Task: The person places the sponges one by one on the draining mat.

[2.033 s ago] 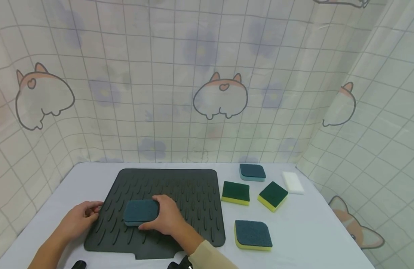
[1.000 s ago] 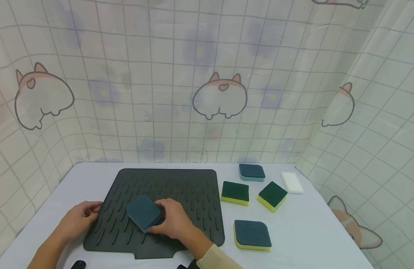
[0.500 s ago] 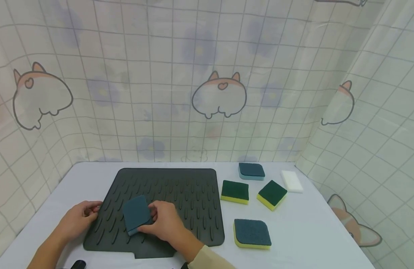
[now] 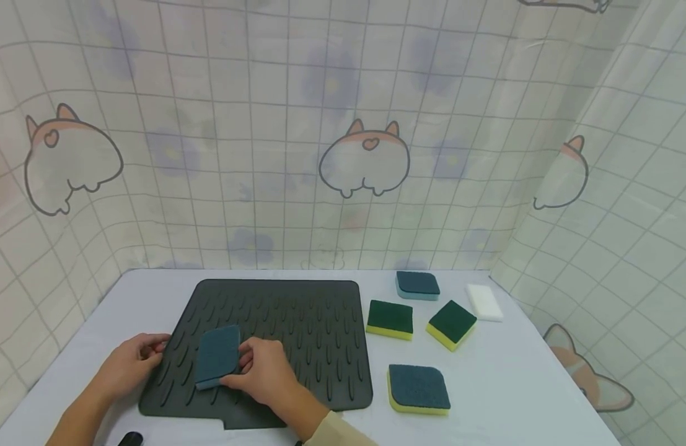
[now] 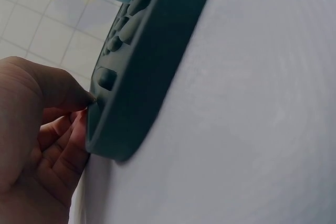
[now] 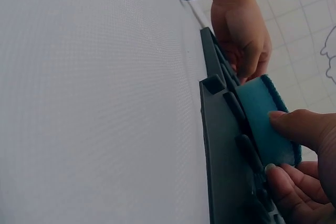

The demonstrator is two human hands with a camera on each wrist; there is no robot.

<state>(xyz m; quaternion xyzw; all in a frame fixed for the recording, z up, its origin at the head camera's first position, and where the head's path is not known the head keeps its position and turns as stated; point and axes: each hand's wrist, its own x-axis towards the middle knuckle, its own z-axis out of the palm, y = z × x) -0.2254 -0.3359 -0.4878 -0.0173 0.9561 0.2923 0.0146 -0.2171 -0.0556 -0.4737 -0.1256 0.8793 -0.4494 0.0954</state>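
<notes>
My right hand (image 4: 267,371) pinches a blue scouring sponge (image 4: 218,353) with a dark scrub layer, thumb at its near corner and fingers at its right side. In the right wrist view the sponge's light blue side (image 6: 265,124) faces the camera, low against the ridges of the dark grey drying mat (image 4: 309,310). The sponge lies over the mat's left half, its long side pointing away from me. At the mat's left edge my left hand (image 4: 133,362) stays put; the left wrist view has its thumb (image 5: 63,87) on the rim and curled fingers beside it, pinching the edge.
Right of the mat lie two green-and-yellow sponges (image 4: 390,319), a blue-and-yellow sponge (image 4: 417,387), another blue sponge (image 4: 417,285) and a white sponge block (image 4: 484,303). All rest on a white-covered table (image 4: 515,384), with a patterned curtain (image 4: 287,204) behind.
My right hand has turned the blue sponge from lying crosswise to pointing away from me and shifted it slightly left on the mat. The left hand has kept its place at the edge.
</notes>
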